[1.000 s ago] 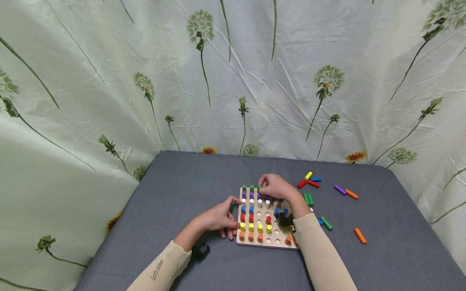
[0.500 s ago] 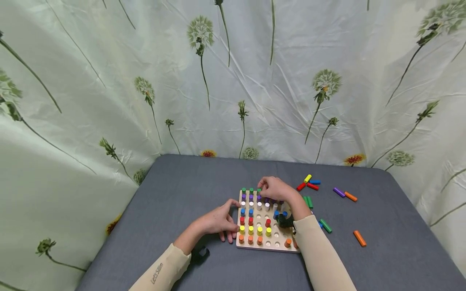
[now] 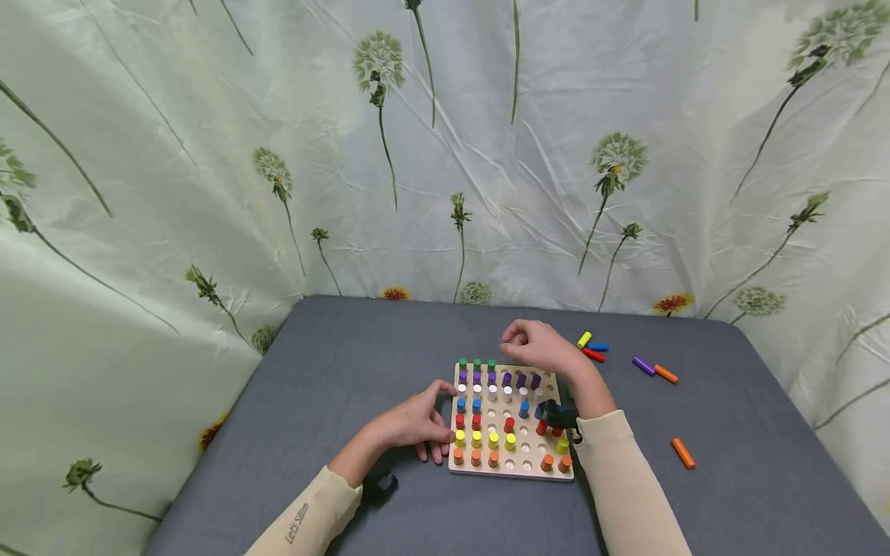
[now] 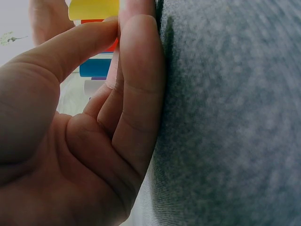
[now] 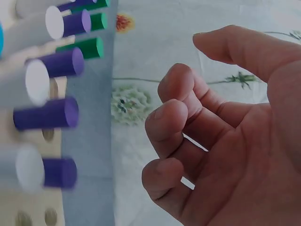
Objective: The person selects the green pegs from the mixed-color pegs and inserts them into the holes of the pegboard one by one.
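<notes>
A wooden pegboard (image 3: 501,455) lies on the grey table, with coloured pegs standing in rows of holes. My left hand (image 3: 417,421) holds its left edge between thumb and index finger, the other fingers low against the table; in the left wrist view the thumb (image 4: 70,49) is close to a yellow peg (image 4: 94,8). Above the board's far edge hovers my right hand (image 3: 538,347), holding nothing, with loosely bent fingers and the thumb apart. Three green pegs (image 3: 477,364) stand in the far row at left, beyond a row of purple pegs (image 3: 506,379).
Loose pegs lie right of the board: a yellow peg (image 3: 584,340), a blue peg (image 3: 599,347) and a red peg (image 3: 594,355) together, then a purple peg (image 3: 643,366) beside an orange peg (image 3: 666,374). Another orange peg (image 3: 683,453) lies nearer. A flowered curtain (image 3: 445,154) hangs behind the table.
My right hand has let go of the third green peg, which stays in the far row, and has lifted up and to the right. The left hand keeps its place on the board.
</notes>
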`<state>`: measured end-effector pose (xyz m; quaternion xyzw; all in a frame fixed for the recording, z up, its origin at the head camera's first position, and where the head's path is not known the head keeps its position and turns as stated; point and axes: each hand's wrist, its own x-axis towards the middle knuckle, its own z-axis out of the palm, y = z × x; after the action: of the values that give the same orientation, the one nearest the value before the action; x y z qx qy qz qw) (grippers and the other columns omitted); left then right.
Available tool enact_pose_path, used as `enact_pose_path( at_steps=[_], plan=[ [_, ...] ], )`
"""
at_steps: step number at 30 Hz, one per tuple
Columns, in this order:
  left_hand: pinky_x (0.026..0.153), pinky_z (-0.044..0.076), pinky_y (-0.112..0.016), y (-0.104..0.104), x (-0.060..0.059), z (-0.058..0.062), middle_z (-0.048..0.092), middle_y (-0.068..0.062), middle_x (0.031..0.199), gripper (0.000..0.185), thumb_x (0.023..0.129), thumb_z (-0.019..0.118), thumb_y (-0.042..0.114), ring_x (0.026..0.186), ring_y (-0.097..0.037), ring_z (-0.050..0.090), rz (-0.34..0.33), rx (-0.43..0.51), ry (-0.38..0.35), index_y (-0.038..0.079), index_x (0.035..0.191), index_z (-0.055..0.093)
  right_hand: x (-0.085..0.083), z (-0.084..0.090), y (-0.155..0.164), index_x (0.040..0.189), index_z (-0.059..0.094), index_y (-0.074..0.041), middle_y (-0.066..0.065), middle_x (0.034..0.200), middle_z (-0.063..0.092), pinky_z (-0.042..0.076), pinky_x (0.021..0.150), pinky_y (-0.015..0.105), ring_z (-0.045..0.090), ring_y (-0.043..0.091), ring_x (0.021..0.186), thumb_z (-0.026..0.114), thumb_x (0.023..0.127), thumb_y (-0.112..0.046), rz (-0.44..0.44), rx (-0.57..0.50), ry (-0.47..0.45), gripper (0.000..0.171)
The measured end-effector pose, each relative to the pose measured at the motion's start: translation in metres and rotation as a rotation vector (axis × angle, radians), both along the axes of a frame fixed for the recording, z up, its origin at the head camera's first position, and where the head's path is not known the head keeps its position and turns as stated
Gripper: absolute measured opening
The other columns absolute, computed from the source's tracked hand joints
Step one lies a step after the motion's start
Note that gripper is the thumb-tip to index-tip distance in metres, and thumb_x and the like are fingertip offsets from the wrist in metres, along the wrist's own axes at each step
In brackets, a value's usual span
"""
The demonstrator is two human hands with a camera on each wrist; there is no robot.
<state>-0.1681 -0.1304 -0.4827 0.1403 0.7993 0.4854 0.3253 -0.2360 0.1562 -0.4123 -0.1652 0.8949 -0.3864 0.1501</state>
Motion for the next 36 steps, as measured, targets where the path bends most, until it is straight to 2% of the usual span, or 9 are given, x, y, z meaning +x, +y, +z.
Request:
enact_pose_path(
  at_steps=[6, 13, 22, 30, 36],
  plan=[
    [0.047, 0.056, -0.03, -0.001, 0.0, 0.003, 0.077, -0.007, 0.079, 0.067, 0.095, 0.077, 0.013, 0.058, -0.015, 0.072, -0.005, 0.015, 0.003, 0.017, 0.147, 0.035, 0.003, 0.005, 0.019, 0.117, 0.064, -0.003, 0.021, 0.1, 0.071, 0.05, 0.076, 0.033, 0.066, 0.037, 0.089, 0.06, 0.106, -0.027, -0.039, 0.017, 0.027, 0.026],
    [0.048, 0.057, -0.03, -0.003, -0.002, 0.004, 0.078, -0.007, 0.079, 0.067, 0.095, 0.077, 0.013, 0.059, -0.015, 0.072, -0.006, 0.022, 0.0, 0.017, 0.147, 0.035, 0.006, 0.003, 0.045, 0.119, 0.065, 0.0, 0.02, 0.099, 0.071, 0.049, 0.072, 0.032, 0.063, 0.026, 0.084, 0.059, 0.107, -0.029, -0.119, 0.046, 0.025, 0.032],
    [0.049, 0.057, -0.031, -0.004, -0.006, 0.003, 0.079, -0.007, 0.082, 0.067, 0.095, 0.076, 0.012, 0.06, -0.015, 0.072, 0.002, 0.011, -0.002, 0.017, 0.148, 0.035, 0.012, -0.004, 0.076, 0.118, 0.064, 0.002, 0.017, 0.092, 0.071, 0.048, 0.07, 0.031, 0.066, 0.025, 0.083, 0.058, 0.107, -0.027, -0.217, 0.076, 0.013, 0.032],
    [0.049, 0.057, -0.03, -0.002, -0.004, 0.002, 0.078, -0.007, 0.081, 0.067, 0.096, 0.076, 0.011, 0.06, -0.014, 0.073, -0.007, 0.011, -0.011, 0.017, 0.148, 0.035, 0.021, -0.017, 0.102, 0.108, 0.064, 0.003, 0.006, 0.083, 0.064, 0.043, 0.069, 0.031, 0.055, 0.019, 0.076, 0.056, 0.102, -0.022, -0.286, 0.154, 0.003, 0.027],
    [0.048, 0.056, -0.029, -0.001, -0.003, 0.002, 0.078, -0.007, 0.081, 0.067, 0.095, 0.076, 0.011, 0.06, -0.014, 0.072, -0.005, 0.008, -0.02, 0.017, 0.148, 0.035, 0.027, -0.025, 0.116, 0.101, 0.064, 0.002, 0.006, 0.082, 0.064, 0.042, 0.068, 0.031, 0.054, 0.02, 0.076, 0.058, 0.104, -0.024, -0.304, 0.181, -0.033, 0.027]
  ],
)
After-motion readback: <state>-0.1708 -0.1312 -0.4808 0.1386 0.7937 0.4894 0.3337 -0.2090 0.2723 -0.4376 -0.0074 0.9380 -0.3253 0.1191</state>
